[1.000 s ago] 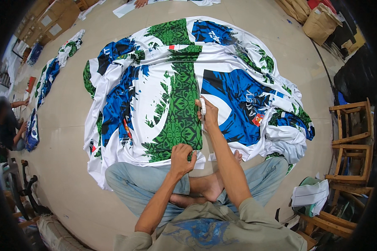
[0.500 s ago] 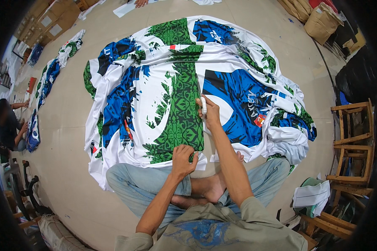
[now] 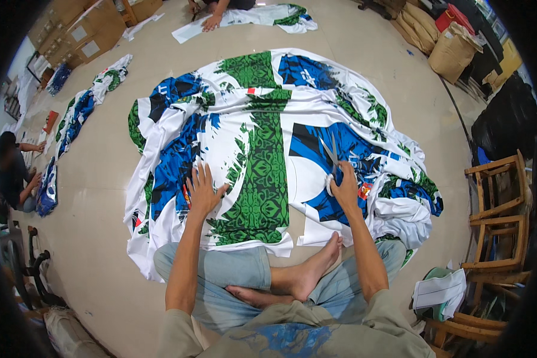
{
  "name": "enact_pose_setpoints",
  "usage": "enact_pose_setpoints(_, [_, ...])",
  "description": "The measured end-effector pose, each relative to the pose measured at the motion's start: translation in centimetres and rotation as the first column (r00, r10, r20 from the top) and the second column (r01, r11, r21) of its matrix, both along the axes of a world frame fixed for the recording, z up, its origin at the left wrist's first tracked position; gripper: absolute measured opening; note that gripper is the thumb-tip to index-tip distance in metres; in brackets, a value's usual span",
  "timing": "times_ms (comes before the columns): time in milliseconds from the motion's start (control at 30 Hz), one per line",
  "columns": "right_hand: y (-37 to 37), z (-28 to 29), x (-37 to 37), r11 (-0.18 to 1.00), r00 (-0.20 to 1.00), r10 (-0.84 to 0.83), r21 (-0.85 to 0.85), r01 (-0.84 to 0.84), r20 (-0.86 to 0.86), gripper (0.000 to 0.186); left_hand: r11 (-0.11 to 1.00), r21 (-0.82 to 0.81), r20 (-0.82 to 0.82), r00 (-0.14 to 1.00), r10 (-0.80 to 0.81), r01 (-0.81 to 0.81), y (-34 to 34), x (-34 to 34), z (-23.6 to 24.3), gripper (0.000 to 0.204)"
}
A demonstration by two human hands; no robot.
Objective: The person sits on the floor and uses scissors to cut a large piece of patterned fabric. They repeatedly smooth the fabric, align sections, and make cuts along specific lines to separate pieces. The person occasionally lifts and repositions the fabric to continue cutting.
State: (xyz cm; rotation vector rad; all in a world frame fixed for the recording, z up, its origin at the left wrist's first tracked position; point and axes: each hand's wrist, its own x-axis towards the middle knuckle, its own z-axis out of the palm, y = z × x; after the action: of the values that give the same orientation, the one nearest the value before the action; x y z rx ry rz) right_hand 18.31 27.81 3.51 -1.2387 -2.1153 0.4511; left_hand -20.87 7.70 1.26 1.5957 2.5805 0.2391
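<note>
A large printed cloth (image 3: pixel 262 137) in white, blue and green lies spread on the floor in front of my crossed legs. My left hand (image 3: pixel 203 192) rests flat on it with fingers spread, pressing down near its left part. My right hand (image 3: pixel 343 186) grips a pair of scissors (image 3: pixel 333 161) whose blades point away from me over the blue and white area. A cut edge runs in the cloth just below that hand.
Wooden chairs (image 3: pixel 498 209) stand at the right with a folded cloth (image 3: pixel 438 289) beside them. A seated person (image 3: pixel 15 173) works on more printed cloth (image 3: pixel 71 128) at far left. Another person's hands (image 3: pixel 212 21) hold cloth at the top. Cardboard boxes (image 3: pixel 86 30) and sacks (image 3: pixel 450 51) line the far edges.
My left hand has moved left and forward, from gripping the near cloth edge to lying flat on the fabric. My right hand with the scissors has shifted right. The view has tilted.
</note>
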Motion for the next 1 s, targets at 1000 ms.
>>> enact_pose_setpoints(1000, [-17.9,5.4,-1.4,0.567,0.684,-0.456,-0.778,-0.269,-0.569,0.055,0.988,0.145,0.193,0.977,-0.088,0.06,-1.2,16.0,1.4,0.102])
